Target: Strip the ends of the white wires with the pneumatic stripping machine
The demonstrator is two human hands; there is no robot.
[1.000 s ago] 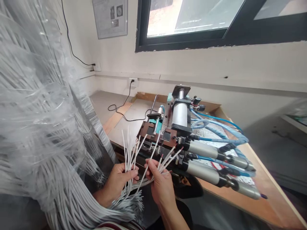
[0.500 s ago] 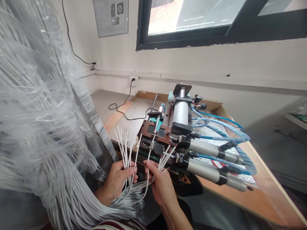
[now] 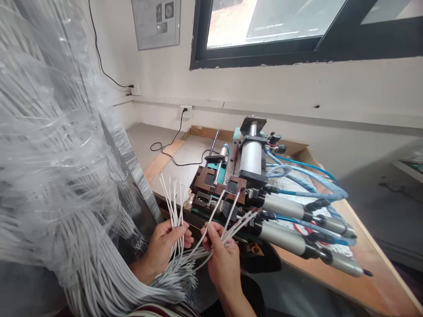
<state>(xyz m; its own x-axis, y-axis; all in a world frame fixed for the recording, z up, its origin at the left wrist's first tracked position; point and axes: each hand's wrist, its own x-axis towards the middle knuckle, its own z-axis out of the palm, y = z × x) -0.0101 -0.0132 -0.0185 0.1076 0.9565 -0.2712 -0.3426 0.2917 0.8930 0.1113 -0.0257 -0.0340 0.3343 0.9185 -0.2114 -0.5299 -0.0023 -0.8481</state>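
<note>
A: The right brown block [image 3: 243, 181] is now standing farther from the left brown block [image 3: 199, 175] than half a second ago, and the dark rod [image 3: 367, 273] at the tail of the lower grey cylinder [image 3: 280, 237] is sticking out more

B: And the hands, what are they doing?

A: The left hand [image 3: 161, 246] is clasping a bundle of white wires [image 3: 176, 222], whose tips are pointing up and spreading just left of the machine [image 3: 251, 157]. The right hand [image 3: 223, 255] is holding a fan of wires [image 3: 238, 227] of its own, several of them showing reddish ends and leaning toward the cylinders

B: Is it pinching any single one?

A: Yes, its thumb and fingertips are gripping a slanting wire [image 3: 214, 211], which is angling up in front of the brown blocks; I can't tell whether its tip is touching either of them

B: What is lying below?

A: A thick mass of grey wires [image 3: 109, 268] is spilling down on the left and curving in beneath the hands, with clear plastic film [image 3: 66, 132] wrapping its upper part

B: And around the machine?

A: Blue hoses [image 3: 307, 192] are looping along its right side, and a black cord [image 3: 185, 164] is snaking from a wall socket [image 3: 189, 112] across the bench [image 3: 142, 132] behind it
</note>
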